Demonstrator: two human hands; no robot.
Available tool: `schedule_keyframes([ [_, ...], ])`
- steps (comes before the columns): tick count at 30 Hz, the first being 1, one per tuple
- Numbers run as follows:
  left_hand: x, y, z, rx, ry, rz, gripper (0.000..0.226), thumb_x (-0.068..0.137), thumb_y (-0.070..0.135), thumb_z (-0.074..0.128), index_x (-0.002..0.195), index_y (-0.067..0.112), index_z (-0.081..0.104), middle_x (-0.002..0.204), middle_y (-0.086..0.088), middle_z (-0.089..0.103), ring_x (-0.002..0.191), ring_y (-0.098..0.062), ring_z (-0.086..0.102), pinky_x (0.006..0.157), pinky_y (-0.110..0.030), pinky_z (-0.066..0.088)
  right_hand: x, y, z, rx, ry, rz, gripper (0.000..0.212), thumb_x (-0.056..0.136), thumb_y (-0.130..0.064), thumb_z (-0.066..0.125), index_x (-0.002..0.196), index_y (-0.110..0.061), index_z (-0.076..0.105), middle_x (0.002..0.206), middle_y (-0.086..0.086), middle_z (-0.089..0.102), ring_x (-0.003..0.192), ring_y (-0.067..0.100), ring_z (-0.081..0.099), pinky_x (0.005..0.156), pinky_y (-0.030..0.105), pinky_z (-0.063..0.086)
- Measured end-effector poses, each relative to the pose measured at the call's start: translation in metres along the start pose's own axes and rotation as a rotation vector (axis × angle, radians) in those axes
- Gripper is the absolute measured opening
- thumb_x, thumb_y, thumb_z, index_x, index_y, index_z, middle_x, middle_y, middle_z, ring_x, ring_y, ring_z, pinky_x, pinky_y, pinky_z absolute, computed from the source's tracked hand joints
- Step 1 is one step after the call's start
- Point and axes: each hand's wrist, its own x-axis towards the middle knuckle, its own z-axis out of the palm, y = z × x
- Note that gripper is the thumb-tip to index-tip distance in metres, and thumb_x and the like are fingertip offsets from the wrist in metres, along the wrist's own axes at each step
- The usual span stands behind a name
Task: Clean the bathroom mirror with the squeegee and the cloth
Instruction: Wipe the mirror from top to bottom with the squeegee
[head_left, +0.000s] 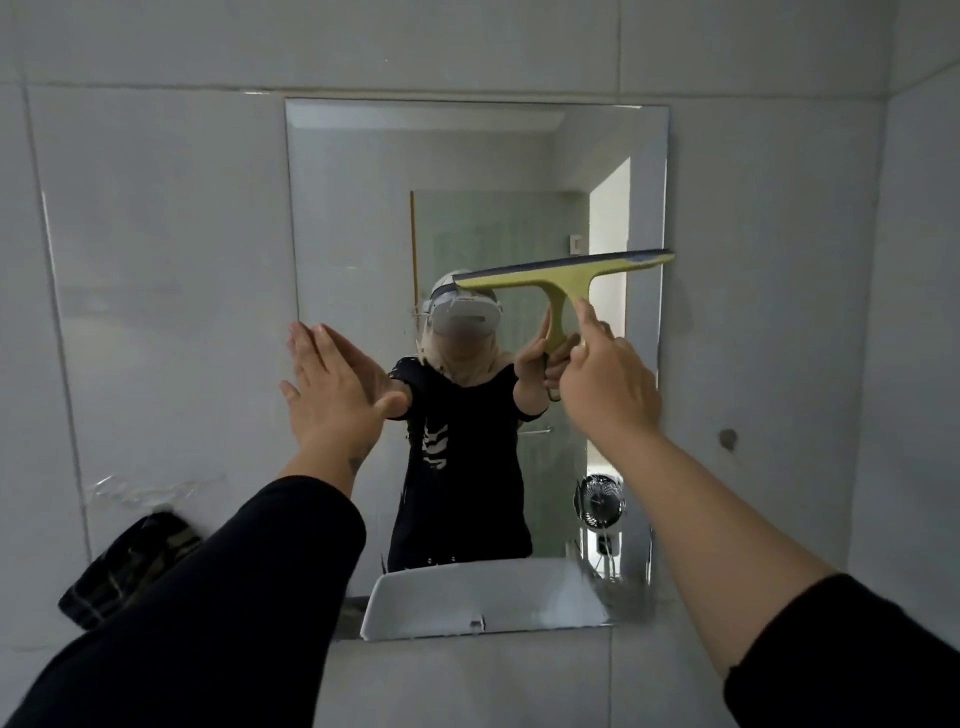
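Note:
A rectangular mirror (363, 208) hangs on the grey tiled wall straight ahead. My right hand (608, 379) grips the handle of a yellow-green squeegee (561, 275), whose blade lies nearly level against the glass on the mirror's right half, at mid height. My left hand (332, 384) is flat with fingers together, pressed at the mirror's left edge. A dark patterned cloth (130, 561) hangs on a clear wall hook at lower left, away from both hands. The mirror reflects a person in dark clothes.
A clear plastic hook bar (150, 491) sits on the wall above the cloth. The mirror's lower part reflects a white basin (467, 597) and a small fan (600, 501). A side wall (914, 312) closes in on the right, with a dark mark (728, 439) beside the mirror.

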Motion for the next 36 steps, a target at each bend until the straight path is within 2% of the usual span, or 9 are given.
schedule_keyframes([
  [6,0.003,-0.005,0.003,-0.037,0.021,0.041,0.119,0.076,0.053,0.07,0.149,0.007,-0.012,0.158,-0.009,-0.02,0.147,-0.023,-0.011,0.118,-0.048,0.005,-0.017,-0.014,0.029,0.157,0.018,0.065,0.054,0.102,-0.025,0.03,0.151,-0.038,0.013,0.105,0.007,0.056,0.076,0.018,0.047,0.059,0.028,0.034],
  [11,-0.025,-0.032,0.018,-0.098,0.096,-0.006,0.113,0.078,0.066,0.056,0.149,0.008,-0.011,0.16,-0.01,-0.014,0.148,-0.024,-0.006,0.116,-0.055,0.003,-0.034,-0.041,0.06,0.271,0.064,0.071,0.055,0.102,-0.025,0.032,0.152,-0.034,0.011,0.103,0.005,0.054,0.089,0.022,0.059,0.072,0.035,0.049],
  [16,-0.053,-0.055,0.036,-0.145,0.018,-0.02,0.115,0.077,0.058,0.065,0.15,0.01,-0.012,0.16,-0.01,-0.011,0.148,-0.025,-0.001,0.115,-0.056,0.008,-0.056,-0.075,0.1,0.289,0.075,-0.032,0.056,0.1,-0.024,0.031,0.152,-0.03,0.012,0.116,0.013,0.057,0.095,0.027,0.059,0.078,0.038,0.051],
  [19,-0.06,-0.061,0.045,-0.175,-0.016,-0.015,0.12,0.075,0.052,0.071,0.149,0.011,-0.015,0.16,-0.007,-0.013,0.148,-0.023,-0.002,0.115,-0.055,0.012,-0.068,-0.087,0.113,0.277,0.059,-0.089,0.056,0.101,-0.023,0.031,0.153,-0.028,0.012,0.126,0.013,0.053,0.1,0.025,0.059,0.07,0.029,0.047],
  [21,-0.061,-0.064,0.05,-0.187,-0.024,-0.006,0.123,0.073,0.048,0.074,0.148,0.013,-0.018,0.159,-0.006,-0.017,0.148,-0.023,-0.004,0.116,-0.054,0.016,-0.07,-0.088,0.115,0.275,0.072,-0.102,0.055,0.101,-0.023,0.031,0.153,-0.028,0.012,0.131,0.012,0.052,0.103,0.025,0.058,0.078,0.031,0.05],
  [24,-0.059,-0.068,0.055,-0.239,-0.009,0.019,0.125,0.072,0.044,0.076,0.148,0.014,-0.019,0.159,-0.005,-0.019,0.148,-0.021,-0.01,0.115,-0.052,0.023,-0.071,-0.086,0.115,0.237,0.081,-0.153,0.055,0.1,-0.023,0.032,0.153,-0.026,0.014,0.13,0.01,0.053,0.103,0.025,0.058,0.085,0.037,0.05],
  [28,-0.059,-0.071,0.056,-0.272,-0.014,0.024,0.124,0.073,0.033,0.078,0.148,0.015,-0.02,0.159,-0.005,-0.02,0.147,-0.02,-0.012,0.113,-0.054,0.027,-0.083,-0.085,0.119,0.088,-0.018,-0.268,0.052,0.1,-0.021,0.037,0.15,-0.026,0.025,0.119,0.01,0.054,0.1,0.027,0.06,0.07,0.026,0.035],
  [33,-0.06,-0.069,0.053,-0.237,-0.03,0.015,0.125,0.073,0.042,0.076,0.148,0.015,-0.02,0.159,-0.004,-0.02,0.147,-0.019,-0.011,0.115,-0.051,0.025,-0.075,-0.072,0.107,-0.072,-0.015,-0.318,0.059,0.097,-0.019,0.04,0.15,-0.037,0.021,0.115,0.014,0.055,0.088,0.03,0.058,0.071,0.037,0.045],
  [36,-0.06,-0.067,0.049,-0.205,-0.034,0.0,0.123,0.074,0.045,0.075,0.148,0.014,-0.018,0.159,-0.004,-0.018,0.148,-0.019,-0.009,0.115,-0.05,0.025,-0.065,-0.049,0.09,-0.205,-0.05,-0.319,0.058,0.098,-0.019,0.039,0.147,-0.046,0.023,0.119,0.011,0.052,0.09,0.029,0.056,0.066,0.035,0.04],
])
